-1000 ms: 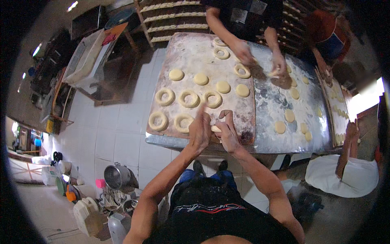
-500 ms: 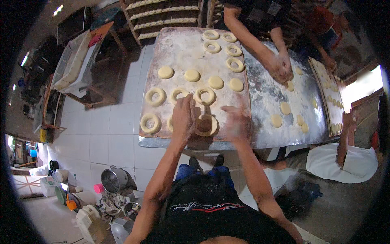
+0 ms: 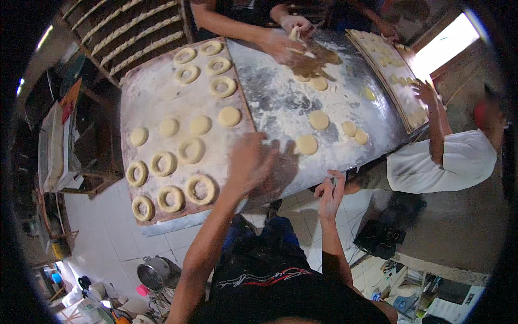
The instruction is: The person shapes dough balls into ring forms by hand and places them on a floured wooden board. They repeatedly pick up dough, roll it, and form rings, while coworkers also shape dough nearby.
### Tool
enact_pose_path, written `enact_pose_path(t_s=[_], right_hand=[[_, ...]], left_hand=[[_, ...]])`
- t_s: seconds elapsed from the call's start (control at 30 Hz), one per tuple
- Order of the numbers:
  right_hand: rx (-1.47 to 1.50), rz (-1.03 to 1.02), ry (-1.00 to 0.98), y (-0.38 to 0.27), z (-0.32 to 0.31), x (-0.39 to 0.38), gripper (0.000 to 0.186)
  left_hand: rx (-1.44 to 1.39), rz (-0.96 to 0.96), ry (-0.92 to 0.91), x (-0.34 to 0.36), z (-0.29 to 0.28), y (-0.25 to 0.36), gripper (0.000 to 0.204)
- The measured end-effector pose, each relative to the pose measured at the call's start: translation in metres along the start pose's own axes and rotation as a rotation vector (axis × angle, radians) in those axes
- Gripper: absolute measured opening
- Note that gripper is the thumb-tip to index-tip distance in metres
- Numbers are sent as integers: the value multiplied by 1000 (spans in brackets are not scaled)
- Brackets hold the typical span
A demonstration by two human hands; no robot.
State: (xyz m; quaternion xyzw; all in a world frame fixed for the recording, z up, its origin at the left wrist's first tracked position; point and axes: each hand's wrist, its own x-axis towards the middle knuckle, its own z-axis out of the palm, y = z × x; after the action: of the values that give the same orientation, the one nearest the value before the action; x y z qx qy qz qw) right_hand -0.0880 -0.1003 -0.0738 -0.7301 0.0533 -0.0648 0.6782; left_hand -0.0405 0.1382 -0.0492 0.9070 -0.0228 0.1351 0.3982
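My left hand (image 3: 249, 164), slightly blurred, hovers over the right edge of a floured board (image 3: 154, 105), fingers apart with nothing visible in them. Off the front edge of the metal table (image 3: 264, 97), my right hand (image 3: 330, 194) is raised, its fingers loosely bent and apart, apparently holding nothing. Left of my left hand lie dough rings, the nearest a dough ring (image 3: 200, 189). Beyond them is a row of flat dough discs, including a dough disc (image 3: 229, 116). To the right of my left hand, a dough disc (image 3: 307, 144) rests on the floured metal.
Across the table a co-worker's hands (image 3: 286, 46) work a piece of dough. Another person in a white shirt (image 3: 442, 162) reaches to a second board (image 3: 386, 75) of dough pieces at the right. A rack (image 3: 135, 38) with dough stands far left; a metal pot (image 3: 154, 272) sits on the floor.
The view has swung right, so the board now sits farther left. Both hands have moved away from the dough rings, the left to the board's right edge, the right past the table's front edge.
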Motion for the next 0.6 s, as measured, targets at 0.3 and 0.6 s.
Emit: enact_pose_path(t_s=[0.3,0.6], right_hand=[[-73,4,-19,13,-45,67,17],[202,286,-487,-38,15,113,25]], left_hand=[[-350,-291,-253,52,108,52,30],[-764,-402,155,45,59,87,34]])
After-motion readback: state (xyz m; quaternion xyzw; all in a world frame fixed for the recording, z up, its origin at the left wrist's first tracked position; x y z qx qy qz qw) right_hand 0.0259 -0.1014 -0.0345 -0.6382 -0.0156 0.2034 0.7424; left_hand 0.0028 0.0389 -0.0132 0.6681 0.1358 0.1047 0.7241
